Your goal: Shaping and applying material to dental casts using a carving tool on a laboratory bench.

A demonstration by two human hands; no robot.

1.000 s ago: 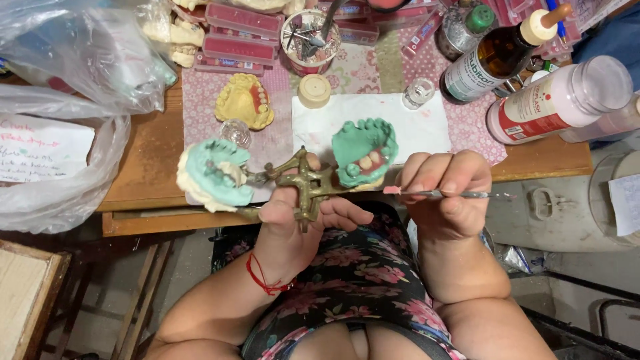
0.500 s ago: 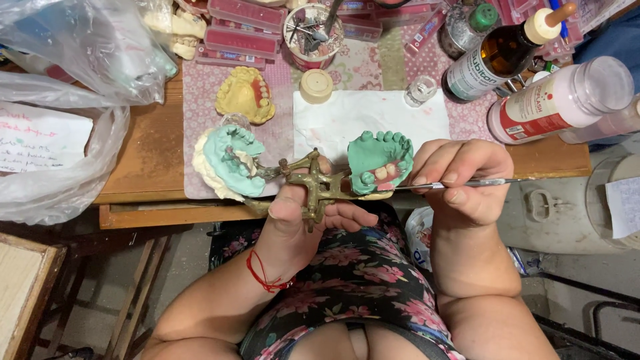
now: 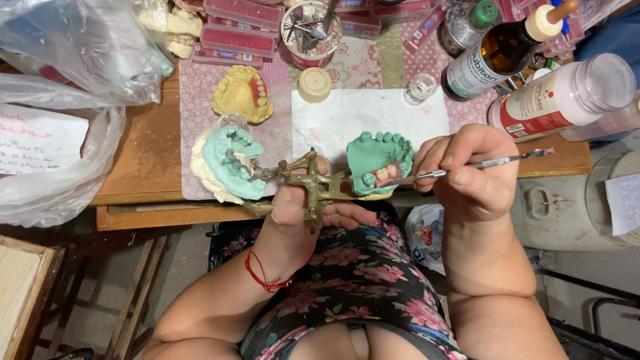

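My left hand (image 3: 293, 217) grips a brass hinged articulator (image 3: 313, 187) just in front of the table edge. It carries two green dental casts: one on a white plaster base (image 3: 223, 163) to the left, one with pink wax and teeth (image 3: 377, 163) to the right. My right hand (image 3: 470, 170) pinches a thin metal instrument (image 3: 487, 163). Its tip touches the teeth in the right cast.
On the table lie a yellow dental cast (image 3: 243, 93), a white cloth (image 3: 367, 120), a small beige lid (image 3: 315, 83), a cup of tools (image 3: 310, 30), red trays (image 3: 240, 33), a brown bottle (image 3: 500, 50) and a pink bottle (image 3: 567, 97). Plastic bags (image 3: 60, 100) fill the left.
The articulator has lifted slightly and turned, bringing the right cast toward my right hand. The instrument tip has moved from beside the cast onto its teeth.
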